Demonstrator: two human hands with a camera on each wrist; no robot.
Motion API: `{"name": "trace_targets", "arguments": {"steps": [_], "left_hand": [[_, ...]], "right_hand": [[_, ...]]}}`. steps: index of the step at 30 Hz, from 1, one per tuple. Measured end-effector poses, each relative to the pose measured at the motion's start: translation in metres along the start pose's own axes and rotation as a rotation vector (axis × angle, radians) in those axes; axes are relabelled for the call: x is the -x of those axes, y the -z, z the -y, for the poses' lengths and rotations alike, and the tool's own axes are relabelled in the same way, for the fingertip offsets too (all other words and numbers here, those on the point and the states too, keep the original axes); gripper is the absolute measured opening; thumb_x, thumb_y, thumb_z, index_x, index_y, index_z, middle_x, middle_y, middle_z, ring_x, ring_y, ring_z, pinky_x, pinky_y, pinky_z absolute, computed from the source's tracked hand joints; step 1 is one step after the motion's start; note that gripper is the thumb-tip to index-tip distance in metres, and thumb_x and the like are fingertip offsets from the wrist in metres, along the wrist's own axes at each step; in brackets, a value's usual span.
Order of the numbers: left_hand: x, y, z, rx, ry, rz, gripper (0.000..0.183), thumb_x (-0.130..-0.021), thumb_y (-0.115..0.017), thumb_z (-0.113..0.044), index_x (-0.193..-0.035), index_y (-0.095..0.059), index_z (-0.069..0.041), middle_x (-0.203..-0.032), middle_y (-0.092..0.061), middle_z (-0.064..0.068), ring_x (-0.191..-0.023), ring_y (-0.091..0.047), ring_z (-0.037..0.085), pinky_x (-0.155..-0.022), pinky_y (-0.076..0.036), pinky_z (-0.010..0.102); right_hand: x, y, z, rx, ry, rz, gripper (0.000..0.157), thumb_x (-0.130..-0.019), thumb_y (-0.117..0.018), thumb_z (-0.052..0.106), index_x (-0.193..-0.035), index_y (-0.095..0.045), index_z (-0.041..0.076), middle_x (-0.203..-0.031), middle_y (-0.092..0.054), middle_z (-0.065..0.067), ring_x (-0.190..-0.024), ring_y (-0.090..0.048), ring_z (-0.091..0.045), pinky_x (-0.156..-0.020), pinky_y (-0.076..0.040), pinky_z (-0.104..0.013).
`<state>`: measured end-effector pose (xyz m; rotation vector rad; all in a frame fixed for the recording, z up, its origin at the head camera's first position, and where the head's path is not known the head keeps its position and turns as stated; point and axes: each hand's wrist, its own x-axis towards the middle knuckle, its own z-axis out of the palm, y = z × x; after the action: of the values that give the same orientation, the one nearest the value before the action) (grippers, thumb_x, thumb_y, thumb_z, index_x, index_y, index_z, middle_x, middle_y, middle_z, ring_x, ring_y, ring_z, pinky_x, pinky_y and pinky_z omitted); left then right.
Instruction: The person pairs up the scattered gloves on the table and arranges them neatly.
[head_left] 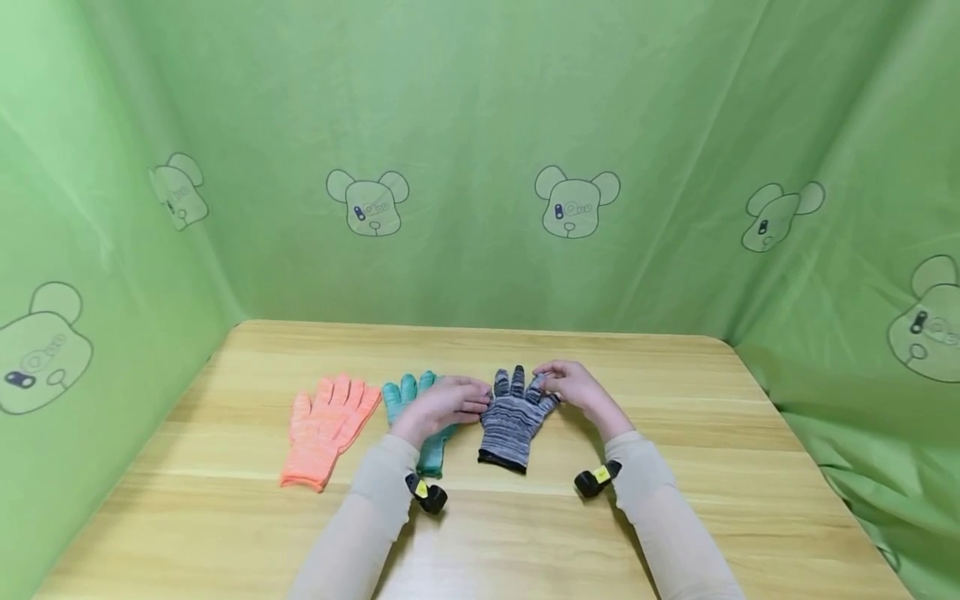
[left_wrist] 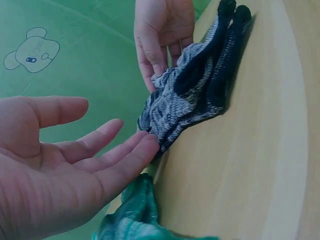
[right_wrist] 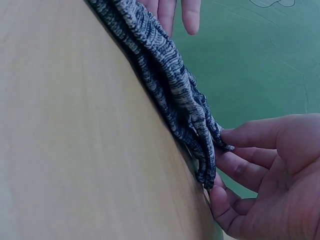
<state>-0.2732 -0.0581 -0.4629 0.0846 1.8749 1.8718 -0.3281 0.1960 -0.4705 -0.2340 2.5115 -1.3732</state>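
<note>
A grey-and-black striped knit glove (head_left: 510, 425) lies on the table, its fingers toward the back and its dark cuff toward the front. My right hand (head_left: 573, 387) pinches one of its fingers between thumb and fingertips; the right wrist view shows this hand (right_wrist: 270, 170) at the glove's (right_wrist: 170, 80) finger ends. On the other side, my left hand (head_left: 447, 404) reaches over a teal glove (head_left: 431, 458), partly hiding it. In the left wrist view the left hand's (left_wrist: 65, 170) fingers are extended, their tips touching the edge of the grey glove (left_wrist: 175, 95), and the thumb stands apart.
An orange-pink knit glove (head_left: 326, 429) lies flat left of the teal one. All rest on a light wooden table (head_left: 525, 542). Green curtains (head_left: 465, 275) printed with bear heads enclose the back and both sides. Each wrist wears a small black camera (head_left: 597, 479).
</note>
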Motion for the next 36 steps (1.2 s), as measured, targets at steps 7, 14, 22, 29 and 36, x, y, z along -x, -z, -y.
{"name": "trace_targets", "arguments": {"steps": [7, 14, 22, 29, 36], "left_hand": [[0.003, -0.005, -0.001, 0.004, 0.017, -0.003, 0.04, -0.101, -0.049, -0.015, -0.137, -0.049, 0.003, -0.14, -0.051, 0.022, -0.129, -0.052, 0.035, -0.104, -0.051, 0.043], [0.008, -0.011, -0.004, -0.015, 0.039, 0.062, 0.042, -0.101, -0.049, -0.016, -0.137, -0.046, 0.005, -0.139, -0.05, 0.025, -0.127, -0.053, 0.038, -0.099, -0.055, 0.043], [0.01, -0.011, -0.004, -0.013, 0.021, 0.029, 0.043, -0.101, -0.049, -0.017, -0.138, -0.046, 0.004, -0.139, -0.048, 0.025, -0.122, -0.057, 0.039, -0.1, -0.054, 0.043], [0.008, -0.011, -0.005, 0.02, 0.001, 0.024, 0.043, -0.102, -0.047, -0.017, -0.14, -0.045, 0.004, -0.137, -0.05, 0.027, -0.121, -0.057, 0.039, -0.101, -0.053, 0.043], [0.002, -0.009, -0.008, 0.005, -0.016, -0.008, 0.044, -0.1, -0.051, -0.016, -0.139, -0.046, 0.004, -0.132, -0.054, 0.025, -0.107, -0.063, 0.03, -0.095, -0.056, 0.039]], "right_hand": [[0.0, 0.0, 0.001, -0.009, 0.001, -0.011, 0.036, -0.094, -0.057, 0.006, -0.128, -0.057, -0.002, -0.114, -0.066, -0.022, -0.071, -0.052, -0.01, -0.055, -0.044, -0.02], [0.001, 0.0, 0.0, -0.005, 0.008, -0.015, 0.037, -0.093, -0.058, 0.005, -0.129, -0.057, -0.003, -0.113, -0.066, -0.023, -0.069, -0.051, -0.009, -0.054, -0.043, -0.02], [0.003, -0.001, 0.009, 0.043, 0.106, -0.096, 0.041, -0.093, -0.058, 0.008, -0.132, -0.053, -0.004, -0.12, -0.063, -0.026, -0.106, -0.061, -0.032, -0.093, -0.052, -0.039], [-0.001, -0.005, 0.026, 0.077, 0.166, -0.111, 0.042, -0.094, -0.06, 0.011, -0.132, -0.052, -0.004, -0.123, -0.061, -0.026, -0.113, -0.057, -0.037, -0.097, -0.051, -0.048], [-0.013, -0.015, 0.025, 0.111, 0.161, 0.002, 0.047, -0.09, -0.063, 0.009, -0.132, -0.051, -0.008, -0.118, -0.062, -0.028, -0.107, -0.059, -0.037, -0.093, -0.052, -0.043]]}}
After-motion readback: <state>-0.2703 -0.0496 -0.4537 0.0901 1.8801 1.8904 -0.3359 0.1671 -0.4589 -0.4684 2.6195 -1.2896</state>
